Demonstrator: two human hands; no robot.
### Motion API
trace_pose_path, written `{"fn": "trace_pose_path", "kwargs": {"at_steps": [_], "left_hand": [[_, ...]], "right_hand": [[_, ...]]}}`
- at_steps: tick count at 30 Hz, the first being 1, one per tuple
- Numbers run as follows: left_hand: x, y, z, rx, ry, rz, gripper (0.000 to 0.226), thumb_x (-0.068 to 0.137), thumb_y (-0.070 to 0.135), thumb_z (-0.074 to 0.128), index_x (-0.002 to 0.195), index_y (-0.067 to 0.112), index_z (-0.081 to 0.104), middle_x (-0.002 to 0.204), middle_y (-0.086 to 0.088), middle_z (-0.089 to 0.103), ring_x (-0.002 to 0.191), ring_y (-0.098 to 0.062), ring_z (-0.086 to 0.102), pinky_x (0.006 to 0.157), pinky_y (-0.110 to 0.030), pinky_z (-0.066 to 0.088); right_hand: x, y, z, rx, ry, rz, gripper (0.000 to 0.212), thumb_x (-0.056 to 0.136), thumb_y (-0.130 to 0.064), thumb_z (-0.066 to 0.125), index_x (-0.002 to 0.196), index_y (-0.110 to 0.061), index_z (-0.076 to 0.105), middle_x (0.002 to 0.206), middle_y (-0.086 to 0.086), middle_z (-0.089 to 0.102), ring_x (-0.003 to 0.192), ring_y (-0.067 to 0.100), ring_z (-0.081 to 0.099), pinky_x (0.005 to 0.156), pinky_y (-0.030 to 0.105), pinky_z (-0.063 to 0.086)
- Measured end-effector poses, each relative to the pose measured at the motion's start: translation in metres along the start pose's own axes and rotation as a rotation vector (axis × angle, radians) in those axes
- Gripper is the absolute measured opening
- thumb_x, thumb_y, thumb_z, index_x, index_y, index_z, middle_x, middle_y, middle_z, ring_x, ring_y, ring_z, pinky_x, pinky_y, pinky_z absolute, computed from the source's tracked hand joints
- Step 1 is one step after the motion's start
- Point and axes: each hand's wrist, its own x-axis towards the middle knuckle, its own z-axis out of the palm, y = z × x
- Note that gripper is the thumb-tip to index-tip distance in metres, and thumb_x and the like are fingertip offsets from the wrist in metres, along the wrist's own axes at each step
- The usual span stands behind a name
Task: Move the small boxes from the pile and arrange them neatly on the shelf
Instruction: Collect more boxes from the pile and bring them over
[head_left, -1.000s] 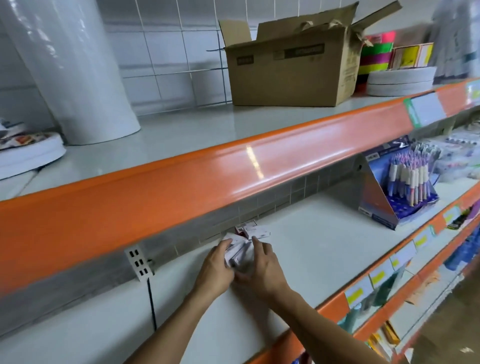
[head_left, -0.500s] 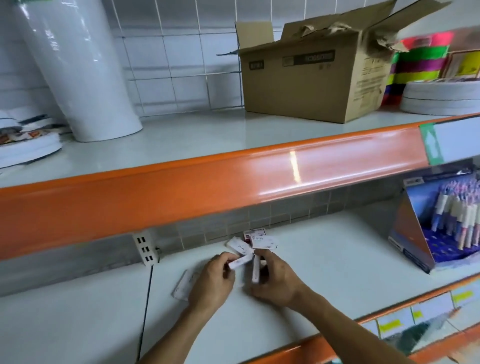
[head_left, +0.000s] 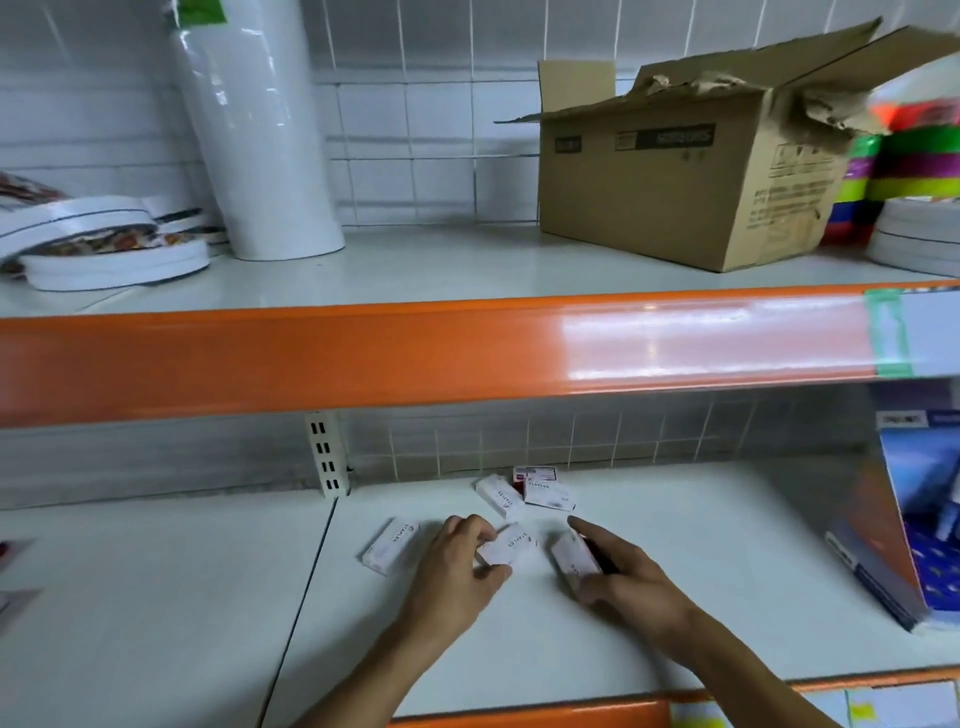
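Lower shelf (head_left: 675, 571), centre of frame: five small white staple boxes. Since the earlier frame, one box (head_left: 390, 545) has been left lying alone at left, and the hands are seen spread apart. A second box (head_left: 508, 545) is pinched by the left hand (head_left: 457, 566); a third (head_left: 571, 558) is gripped by the right hand (head_left: 623, 577). The remaining pile (head_left: 527, 491) lies behind, by the tiled wall. Upper right: cardboard carton (head_left: 691, 176). Upper left: white roll (head_left: 260, 135). Right edge: pen display (head_left: 914, 519).
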Motion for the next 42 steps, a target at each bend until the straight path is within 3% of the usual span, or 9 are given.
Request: {"fn": "trace_pose_path", "kwargs": {"at_steps": [8, 18, 23, 26, 29, 31, 33, 38, 42], "left_hand": [[0.004, 0.008, 0.005, 0.023, -0.115, -0.102, 0.043, 0.078, 0.035, 0.074, 0.116, 0.026, 0.057, 0.105, 0.007, 0.048, 0.103, -0.013, 0.054, 0.09, -0.028, 0.045], [0.012, 0.025, -0.019, 0.147, -0.368, -0.21, 0.084, 0.058, 0.065, 0.083, 0.124, 0.031, 0.044, 0.115, 0.008, 0.05, 0.106, -0.011, 0.053, 0.072, -0.025, 0.044], [0.023, 0.019, -0.036, 0.348, -0.563, 0.013, 0.099, 0.075, 0.052, 0.075, 0.153, 0.039, 0.015, 0.159, 0.018, 0.017, 0.146, -0.007, 0.019, 0.116, -0.035, 0.026], [0.02, 0.019, -0.038, 0.332, -0.568, 0.06, 0.078, 0.082, 0.05, 0.067, 0.149, 0.043, 0.027, 0.155, 0.025, 0.026, 0.142, 0.0, 0.027, 0.113, -0.031, 0.029], [0.016, 0.017, -0.036, 0.322, -0.503, 0.054, 0.073, 0.079, 0.055, 0.068, 0.142, 0.042, 0.035, 0.143, 0.022, 0.041, 0.135, -0.002, 0.037, 0.107, -0.029, 0.035], [0.015, 0.012, -0.036, 0.346, -0.464, 0.036, 0.077, 0.075, 0.061, 0.07, 0.141, 0.039, 0.037, 0.136, 0.016, 0.045, 0.13, -0.007, 0.04, 0.105, -0.029, 0.035], [0.013, 0.007, -0.037, 0.355, -0.439, 0.021, 0.083, 0.072, 0.066, 0.07, 0.142, 0.037, 0.037, 0.132, 0.013, 0.045, 0.128, -0.011, 0.04, 0.106, -0.03, 0.033], [0.01, 0.002, -0.039, 0.359, -0.457, -0.007, 0.085, 0.064, 0.072, 0.073, 0.135, 0.036, 0.043, 0.123, 0.012, 0.045, 0.121, -0.011, 0.038, 0.1, -0.027, 0.034], [0.012, -0.001, -0.045, 0.337, -0.471, -0.003, 0.073, 0.067, 0.068, 0.075, 0.128, 0.035, 0.05, 0.118, 0.014, 0.049, 0.116, -0.007, 0.042, 0.092, -0.025, 0.036]], "right_hand": [[0.0, 0.005, 0.0, 0.051, -0.011, -0.045, 0.064, 0.081, 0.01, 0.061, 0.122, -0.038, 0.06, 0.113, 0.0, 0.065, 0.085, 0.01, 0.064, 0.071, 0.02, 0.052], [0.001, 0.003, 0.002, -0.042, 0.003, -0.093, 0.056, 0.06, -0.014, 0.062, 0.114, -0.03, 0.063, 0.104, -0.004, 0.069, 0.085, 0.006, 0.062, 0.072, 0.021, 0.051], [0.009, 0.002, 0.003, -0.292, -0.01, -0.133, 0.041, 0.079, -0.021, 0.069, 0.119, -0.031, 0.065, 0.115, -0.01, 0.062, 0.097, 0.004, 0.062, 0.089, 0.023, 0.05], [0.007, -0.01, 0.006, -0.466, 0.011, -0.298, 0.021, 0.083, -0.011, 0.065, 0.102, -0.002, 0.066, 0.1, 0.016, 0.063, 0.092, 0.021, 0.056, 0.079, 0.029, 0.047], [0.011, -0.012, 0.007, -0.559, -0.02, -0.337, 0.009, 0.077, -0.022, 0.068, 0.078, -0.021, 0.059, 0.073, 0.004, 0.052, 0.066, 0.015, 0.051, 0.067, 0.034, 0.047], [0.016, -0.009, 0.006, -0.62, -0.009, -0.277, 0.025, 0.077, -0.034, 0.072, 0.1, -0.037, 0.062, 0.082, -0.007, 0.051, 0.074, 0.005, 0.051, 0.072, 0.021, 0.046], [0.019, -0.009, 0.005, -0.674, 0.067, -0.21, 0.049, 0.076, -0.045, 0.074, 0.122, -0.033, 0.06, 0.088, -0.005, 0.053, 0.084, 0.01, 0.054, 0.074, 0.016, 0.042], [0.022, -0.012, 0.007, -0.811, 0.286, -0.023, 0.047, 0.081, -0.065, 0.06, 0.089, -0.019, 0.058, 0.081, 0.001, 0.062, 0.075, 0.023, 0.059, 0.062, 0.027, 0.043], [0.02, -0.013, -0.008, -1.039, 0.351, -0.108, 0.035, 0.097, -0.046, 0.043, 0.087, -0.017, 0.058, 0.091, 0.008, 0.07, 0.082, 0.028, 0.067, 0.063, 0.029, 0.048]]}}
